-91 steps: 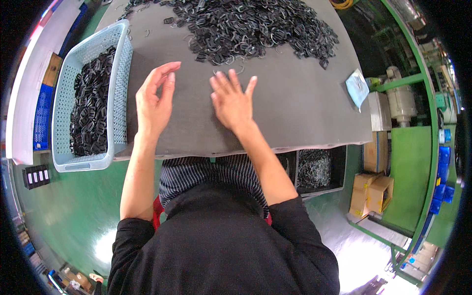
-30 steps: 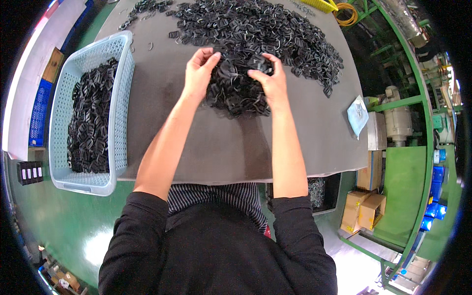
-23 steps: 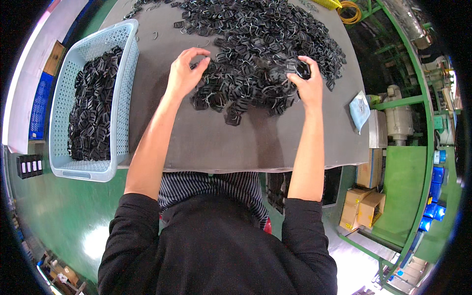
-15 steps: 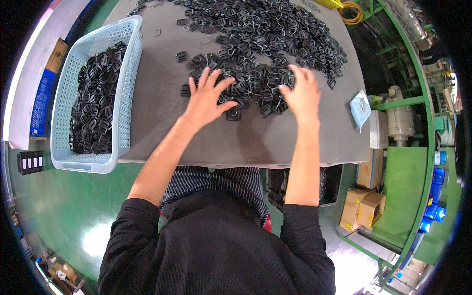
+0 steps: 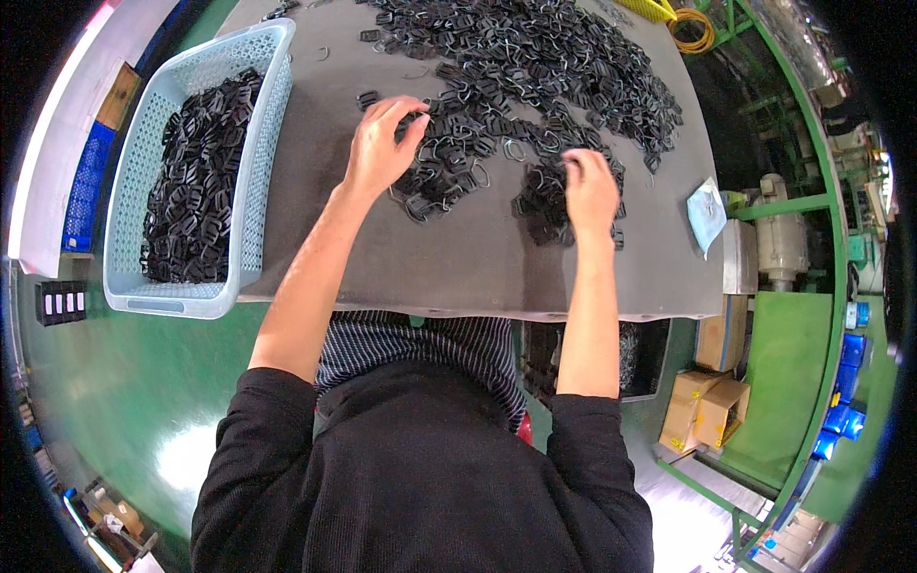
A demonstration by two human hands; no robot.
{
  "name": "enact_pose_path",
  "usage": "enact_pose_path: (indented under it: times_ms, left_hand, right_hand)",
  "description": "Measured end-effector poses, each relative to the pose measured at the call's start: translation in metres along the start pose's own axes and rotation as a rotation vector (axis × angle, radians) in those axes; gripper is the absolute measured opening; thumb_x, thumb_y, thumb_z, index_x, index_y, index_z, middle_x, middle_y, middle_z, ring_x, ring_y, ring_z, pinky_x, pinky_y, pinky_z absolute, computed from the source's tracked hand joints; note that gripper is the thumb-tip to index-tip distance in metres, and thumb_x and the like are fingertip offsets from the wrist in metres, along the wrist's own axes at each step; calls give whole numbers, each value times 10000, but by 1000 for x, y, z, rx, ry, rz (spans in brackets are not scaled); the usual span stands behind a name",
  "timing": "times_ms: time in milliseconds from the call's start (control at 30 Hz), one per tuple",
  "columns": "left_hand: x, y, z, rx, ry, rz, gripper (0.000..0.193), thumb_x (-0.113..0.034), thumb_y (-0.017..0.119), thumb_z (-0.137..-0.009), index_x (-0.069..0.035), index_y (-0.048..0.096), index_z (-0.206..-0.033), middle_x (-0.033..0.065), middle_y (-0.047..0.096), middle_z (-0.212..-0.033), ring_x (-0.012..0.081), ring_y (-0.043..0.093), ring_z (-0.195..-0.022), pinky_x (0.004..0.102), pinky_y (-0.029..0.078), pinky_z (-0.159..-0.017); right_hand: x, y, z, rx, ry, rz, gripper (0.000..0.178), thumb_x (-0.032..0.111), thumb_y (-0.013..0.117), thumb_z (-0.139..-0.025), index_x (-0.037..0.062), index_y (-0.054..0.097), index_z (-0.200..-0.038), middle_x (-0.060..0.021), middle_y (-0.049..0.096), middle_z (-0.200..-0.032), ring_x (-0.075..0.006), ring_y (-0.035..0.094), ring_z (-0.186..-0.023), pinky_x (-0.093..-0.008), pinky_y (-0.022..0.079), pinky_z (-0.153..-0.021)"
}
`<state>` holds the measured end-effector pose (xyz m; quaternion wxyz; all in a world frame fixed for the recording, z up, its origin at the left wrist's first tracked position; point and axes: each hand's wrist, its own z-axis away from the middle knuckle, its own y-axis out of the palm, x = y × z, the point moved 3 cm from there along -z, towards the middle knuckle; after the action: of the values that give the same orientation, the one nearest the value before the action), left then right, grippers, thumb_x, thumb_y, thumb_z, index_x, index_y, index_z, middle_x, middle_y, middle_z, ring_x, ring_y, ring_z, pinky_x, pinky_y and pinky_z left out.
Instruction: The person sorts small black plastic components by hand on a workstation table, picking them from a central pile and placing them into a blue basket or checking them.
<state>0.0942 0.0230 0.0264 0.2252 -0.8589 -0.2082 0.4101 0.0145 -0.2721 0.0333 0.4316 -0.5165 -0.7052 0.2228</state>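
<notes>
Black plastic strap buckles (image 5: 516,67), many with bent metal wire loops among them, lie heaped on the grey tabletop (image 5: 315,220). My left hand (image 5: 382,148) is at the left edge of the near buckles, its thumb and fingers drawn together; whatever is between the fingertips is too small to make out. Over a separate near clump of buckles (image 5: 544,202) is my right hand (image 5: 592,196), fingers bent and closed, their tips partly hidden. A second small clump (image 5: 430,181) lies between the hands, close to the left one.
A light blue plastic basket (image 5: 256,172) of black buckles stands at the table's left. A pale blue packet (image 5: 705,218) lies by the right edge, with a yellow basket (image 5: 650,8) at the far right. Cardboard boxes (image 5: 702,411) and a green metal frame (image 5: 829,248) stand right of the table.
My left hand has moved up and its spread fingers have drawn together. The right hand's fingers have curled in. The near buckles have parted into a left and a right clump.
</notes>
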Motion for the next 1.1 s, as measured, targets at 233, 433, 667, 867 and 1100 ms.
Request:
enact_pose_path:
  times_ms: [233, 433, 667, 867, 1100]
  left_hand:
    - [5, 33, 15, 184, 72, -139, 431, -307, 682, -778, -118, 561, -1146, 130, 513, -1208, 311, 443, -1173, 458, 316, -1007]
    - [-12, 29, 23, -42, -245, 316, 209, -132, 598, -860, -43, 554, -1043, 139, 629, -959, 285, 622, -912, 342, 474, -786]
    - [3, -26, 1, -215, -411, 414, 254, -255, 581, -911, -7, 594, -965, 68, 642, -755, 55, 576, -693, 249, 465, -628]
    - [3, -70, 3, 135, -609, 404, 317, -303, 576, -905, -7, 626, -1009, 43, 669, -875, 87, 598, -816, 234, 440, -715]
    - [29, -69, 17, 235, -823, 894, 319, -373, 553, -912, -71, 655, -909, 3, 617, -711, 93, 601, -682, 213, 431, -602]
  right_hand:
    - [51, 13, -6, 261, -22, 10, 605, 231, 792, -624, 174, 574, -1186, -121, 495, -1251, -332, 439, -1180, -438, 392, -969]
    - [114, 77, -6, 577, -156, -245, 965, 169, 810, -549, 99, 324, -1380, -222, 346, -1386, -391, 333, -1281, -450, 346, -1027]
    - [128, 70, -37, 350, 25, -452, 305, 126, 673, -774, 14, 610, -1050, -160, 670, -952, -257, 658, -896, -313, 493, -786]
    - [95, 26, -63, 386, 60, -584, 153, 52, 608, -801, 38, 655, -946, -98, 687, -853, -195, 663, -789, -302, 501, -747]
    - [104, 37, -77, 609, 66, -154, 165, 219, 689, -729, 168, 699, -886, -75, 686, -818, -250, 657, -796, -357, 505, -718]
